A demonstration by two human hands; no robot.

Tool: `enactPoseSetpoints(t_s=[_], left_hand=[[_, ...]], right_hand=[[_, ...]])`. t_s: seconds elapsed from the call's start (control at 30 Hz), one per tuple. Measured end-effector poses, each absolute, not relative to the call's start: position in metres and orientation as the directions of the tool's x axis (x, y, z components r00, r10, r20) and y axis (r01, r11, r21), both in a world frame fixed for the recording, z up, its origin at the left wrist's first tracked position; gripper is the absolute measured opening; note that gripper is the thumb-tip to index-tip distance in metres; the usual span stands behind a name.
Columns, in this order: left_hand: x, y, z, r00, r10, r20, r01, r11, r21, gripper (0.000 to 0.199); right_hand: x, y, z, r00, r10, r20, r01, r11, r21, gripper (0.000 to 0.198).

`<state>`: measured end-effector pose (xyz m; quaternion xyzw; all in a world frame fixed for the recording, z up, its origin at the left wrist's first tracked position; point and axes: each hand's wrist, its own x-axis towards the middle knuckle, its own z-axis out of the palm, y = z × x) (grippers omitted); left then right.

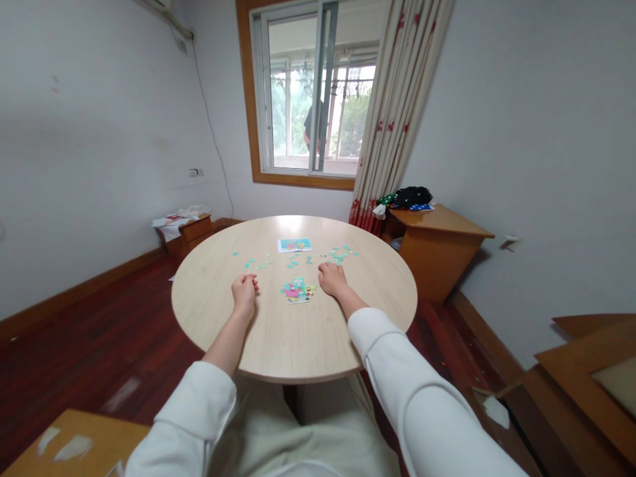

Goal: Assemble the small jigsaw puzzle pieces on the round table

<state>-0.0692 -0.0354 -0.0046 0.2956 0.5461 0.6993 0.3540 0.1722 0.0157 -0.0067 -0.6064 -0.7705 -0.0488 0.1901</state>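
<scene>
My left hand (pixel 245 293) rests on the table, its fingers curled in; whatever they may hold is hidden. To its right lies a partly joined jigsaw puzzle (pixel 297 291) with pink, yellow and turquoise cartoon figures. My right hand (pixel 332 279) lies palm down on the far side of the puzzle's right edge, fingers slightly bent and reaching to loose turquoise puzzle pieces (pixel 342 254). No piece shows in that hand. Behind the puzzle is a picture sheet (pixel 294 245) with a similar cartoon scene. More loose pieces (pixel 250 263) are scattered beyond my left hand.
Everything lies on a round light-wood table (pixel 293 351). A wooden cabinet (pixel 442 245) with dark cloth (pixel 413 197) on top stands behind right. A small cabinet (pixel 195 230) is at left, and a curtain (pixel 392 99) hangs beside the window. Beyond the glass stands a person (pixel 314 126).
</scene>
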Motion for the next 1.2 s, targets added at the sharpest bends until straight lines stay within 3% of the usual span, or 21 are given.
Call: enactPoseSetpoints(t_s=[0.2, 0.33, 0.47, 0.67, 0.93, 1.2], left_hand=[[-0.068, -0.038, -0.008, -0.561, 0.827, 0.043, -0.175, -0.169, 0.970, 0.019], [-0.068, -0.042, -0.008, -0.548, 0.835, 0.053, -0.170, -0.173, 0.970, 0.019], [-0.066, -0.047, -0.006, -0.539, 0.841, 0.047, -0.168, -0.162, 0.972, 0.018], [-0.064, -0.047, -0.003, -0.540, 0.840, 0.043, -0.176, -0.163, 0.971, 0.018], [-0.064, -0.046, -0.005, -0.532, 0.844, 0.061, -0.162, -0.172, 0.972, 0.018], [-0.063, -0.045, -0.006, -0.527, 0.847, 0.074, -0.160, -0.184, 0.970, 0.017]], right_hand=[[0.171, 0.042, 0.001, -0.109, 0.988, 0.105, 0.987, 0.120, -0.103, 0.052], [0.170, 0.060, 0.008, -0.094, 0.995, 0.017, 0.994, 0.095, -0.054, 0.052], [0.170, 0.065, 0.013, -0.153, 0.988, 0.027, 0.988, 0.154, -0.030, 0.044], [0.176, 0.052, 0.010, -0.290, 0.926, 0.242, 0.950, 0.309, -0.042, 0.032], [0.191, 0.048, 0.007, -0.196, 0.938, 0.287, 0.958, 0.246, -0.150, 0.027], [0.188, 0.055, 0.017, -0.100, 0.983, 0.151, 0.981, 0.122, -0.148, 0.012]])
